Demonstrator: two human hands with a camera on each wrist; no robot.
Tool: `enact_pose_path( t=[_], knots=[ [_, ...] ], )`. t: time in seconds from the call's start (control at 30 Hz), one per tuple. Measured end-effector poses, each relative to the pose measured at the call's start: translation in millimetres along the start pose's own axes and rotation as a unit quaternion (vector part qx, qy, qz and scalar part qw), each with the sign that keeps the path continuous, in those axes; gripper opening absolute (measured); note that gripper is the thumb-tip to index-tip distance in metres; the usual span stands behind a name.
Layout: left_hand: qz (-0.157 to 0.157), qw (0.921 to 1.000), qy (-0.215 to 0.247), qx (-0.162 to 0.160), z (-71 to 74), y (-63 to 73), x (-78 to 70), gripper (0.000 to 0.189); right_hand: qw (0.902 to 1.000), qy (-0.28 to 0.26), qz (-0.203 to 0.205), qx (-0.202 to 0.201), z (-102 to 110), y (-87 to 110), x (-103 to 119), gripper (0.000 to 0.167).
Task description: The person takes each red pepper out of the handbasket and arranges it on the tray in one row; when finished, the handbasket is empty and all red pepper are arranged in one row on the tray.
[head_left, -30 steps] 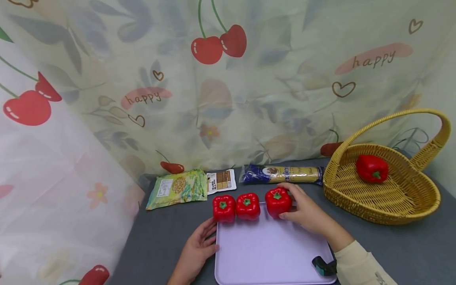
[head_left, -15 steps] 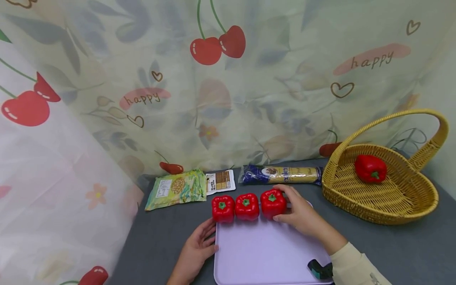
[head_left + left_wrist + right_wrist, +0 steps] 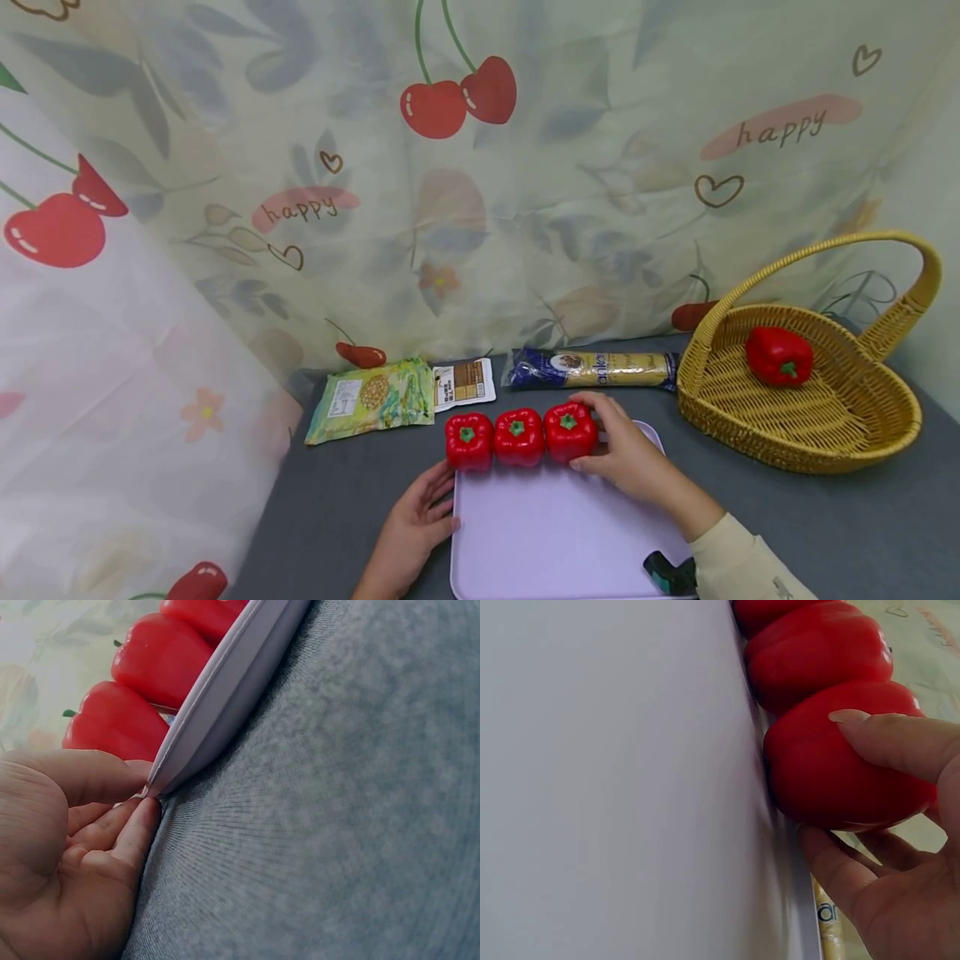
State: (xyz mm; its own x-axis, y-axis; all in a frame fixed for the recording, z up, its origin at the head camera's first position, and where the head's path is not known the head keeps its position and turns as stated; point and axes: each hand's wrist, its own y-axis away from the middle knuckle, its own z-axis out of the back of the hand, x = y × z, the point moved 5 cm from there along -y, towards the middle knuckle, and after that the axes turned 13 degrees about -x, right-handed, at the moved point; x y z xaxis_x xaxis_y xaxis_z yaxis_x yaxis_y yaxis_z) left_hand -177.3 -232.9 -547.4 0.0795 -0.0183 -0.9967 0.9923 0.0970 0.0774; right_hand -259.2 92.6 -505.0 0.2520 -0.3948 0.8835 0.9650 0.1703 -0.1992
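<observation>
Three red bell peppers stand in a row along the far edge of a light purple tray [image 3: 555, 533]: a left one [image 3: 469, 443], a middle one [image 3: 519, 437] and a right one [image 3: 570, 433]. My right hand [image 3: 637, 458] holds the right pepper from its right side. In the right wrist view the thumb [image 3: 892, 741] lies on its near face and the fingers curl behind and under it. My left hand [image 3: 408, 529] is at the tray's left edge. The left wrist view shows its thumb and fingertips [image 3: 139, 825] pinching the rim, close to the left pepper.
A wicker basket [image 3: 795, 450] with another red bell pepper [image 3: 780, 356] inside stands at the right. Behind the tray lie a green food packet [image 3: 375, 400], a small brown and white packet [image 3: 465, 383] and a pasta bag [image 3: 600, 369]. A printed curtain [image 3: 480, 208] hangs behind.
My right hand has moved the right pepper leftward along the tray, closing the gap to the middle pepper. My left hand has stayed at the tray's edge.
</observation>
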Motion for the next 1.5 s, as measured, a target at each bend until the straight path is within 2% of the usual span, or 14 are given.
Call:
enact_pose_path(
  t=[0.17, 0.4, 0.6, 0.77, 1.0, 1.33, 1.5],
  knots=[
    [0.006, 1.0000, -0.002, -0.004, 0.4, 0.5, -0.2, 0.084, 1.0000, 0.003, -0.002, 0.000, 0, 1.4, 1, 0.089],
    [0.005, 1.0000, -0.001, -0.001, -0.1, 0.3, 0.0, 0.084, 1.0000, 0.001, -0.001, 0.005, 0, 1.2, 2, 0.100],
    [0.009, 0.9999, -0.007, -0.003, 0.1, 0.4, 0.1, 0.084, 0.9999, 0.003, 0.005, 0.013, 4, 1.1, 5, 0.103],
    [0.014, 0.9999, -0.007, -0.004, -0.5, 0.8, -0.7, 0.084, 0.9997, -0.009, 0.020, 0.011, 10, 1.3, 13, 0.096],
    [0.005, 1.0000, -0.004, -0.001, -0.3, 0.5, -0.8, 0.083, 0.9993, -0.005, 0.036, 0.001, 22, 2.9, 24, 0.088],
    [0.003, 1.0000, -0.002, -0.001, 0.5, 0.5, -0.4, 0.083, 0.9954, -0.061, 0.066, -0.034, 54, 6.2, 50, 0.069],
    [0.001, 1.0000, -0.002, -0.001, 0.0, 0.8, -1.2, 0.083, 0.9891, -0.100, 0.098, -0.047, 69, 9.0, 60, 0.061]
  ],
)
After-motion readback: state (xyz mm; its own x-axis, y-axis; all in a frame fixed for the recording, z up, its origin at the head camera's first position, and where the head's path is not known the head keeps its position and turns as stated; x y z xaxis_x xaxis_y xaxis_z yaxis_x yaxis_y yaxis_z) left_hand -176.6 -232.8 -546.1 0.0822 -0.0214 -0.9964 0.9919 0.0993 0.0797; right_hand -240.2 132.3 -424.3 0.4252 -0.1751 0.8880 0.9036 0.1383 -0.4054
